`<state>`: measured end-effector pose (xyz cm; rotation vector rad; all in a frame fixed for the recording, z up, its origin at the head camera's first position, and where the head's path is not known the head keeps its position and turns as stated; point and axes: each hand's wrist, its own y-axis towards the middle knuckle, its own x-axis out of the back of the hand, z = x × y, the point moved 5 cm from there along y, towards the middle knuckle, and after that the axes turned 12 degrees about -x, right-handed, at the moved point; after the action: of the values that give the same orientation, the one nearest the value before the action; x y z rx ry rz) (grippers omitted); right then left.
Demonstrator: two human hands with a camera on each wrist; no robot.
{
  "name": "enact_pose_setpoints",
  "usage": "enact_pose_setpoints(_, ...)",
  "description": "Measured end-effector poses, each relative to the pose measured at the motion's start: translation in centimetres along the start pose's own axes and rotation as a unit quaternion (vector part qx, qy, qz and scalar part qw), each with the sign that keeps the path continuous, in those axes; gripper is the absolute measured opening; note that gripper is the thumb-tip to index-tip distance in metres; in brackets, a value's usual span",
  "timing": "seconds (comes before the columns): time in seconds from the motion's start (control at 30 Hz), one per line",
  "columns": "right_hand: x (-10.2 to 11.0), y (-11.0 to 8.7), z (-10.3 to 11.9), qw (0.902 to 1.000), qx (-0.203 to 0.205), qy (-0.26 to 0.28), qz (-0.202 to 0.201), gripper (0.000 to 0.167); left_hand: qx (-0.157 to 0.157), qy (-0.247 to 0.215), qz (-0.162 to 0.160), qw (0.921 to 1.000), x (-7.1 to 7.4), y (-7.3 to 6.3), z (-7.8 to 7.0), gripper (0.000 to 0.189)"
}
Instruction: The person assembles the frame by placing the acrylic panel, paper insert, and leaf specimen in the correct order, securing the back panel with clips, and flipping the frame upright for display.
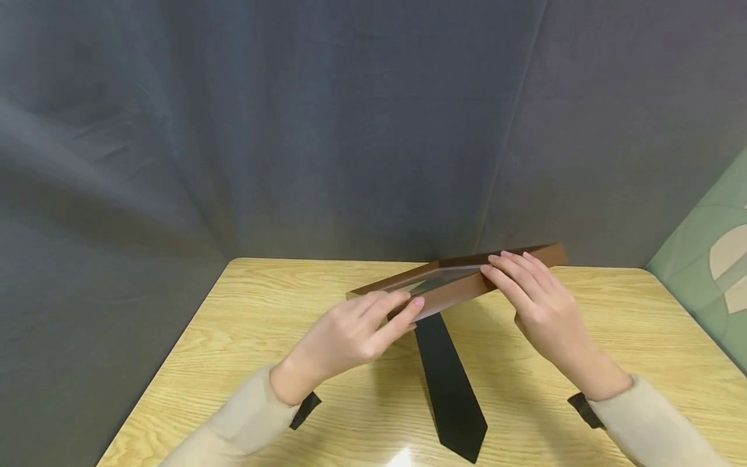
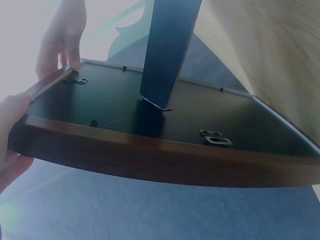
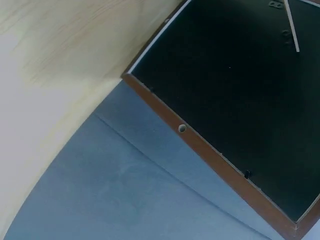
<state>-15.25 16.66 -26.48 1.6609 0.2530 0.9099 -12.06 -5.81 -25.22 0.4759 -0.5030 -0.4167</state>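
light wood table (image 1: 245, 337), grey cloth backdrop behind; frame's black stand (image 1: 449, 383) foot resting on it

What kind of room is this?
Probably a small recording booth or work corner, not a lived-in room: grey cloth hangs behind a bare wooden table, and both hands hold a brown picture frame over it.

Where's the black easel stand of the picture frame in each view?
Head: black easel stand at centre bottom, running from the brown frame down to the table.
Left wrist: top centre, hinged to the backing.
Right wrist: only its thin edge, top right.
Shared landmark: the brown frame.
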Motion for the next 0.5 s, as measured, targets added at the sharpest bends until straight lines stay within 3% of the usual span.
enact_pose_setpoints(0.1,-0.1,0.0,-0.1,0.9999,-0.009,0.002,0.01,0.05,-0.002,-0.011,-0.001,0.9999,-0.3,-0.1,0.0,0.028)
enact_pose_setpoints(0.23,0.0,0.2,0.8,0.9997,-0.016,-0.012,0.011,0.035,0.004,-0.029,0.016,0.9994,-0.8,-1.3,0.2,0.039)
enact_pose_setpoints(0.37,0.0,0.5,2.2,0.9999,0.001,-0.016,-0.001,0.033,0.012,-0.05,0.035,0.9981,-1.4,-2.8,0.4,0.054)
enact_pose_setpoints(0.5,-0.3,0.7,3.2,0.9996,0.023,-0.019,-0.003,0.031,0.003,-0.064,0.028,0.9976,-1.8,-3.8,0.4,0.054)
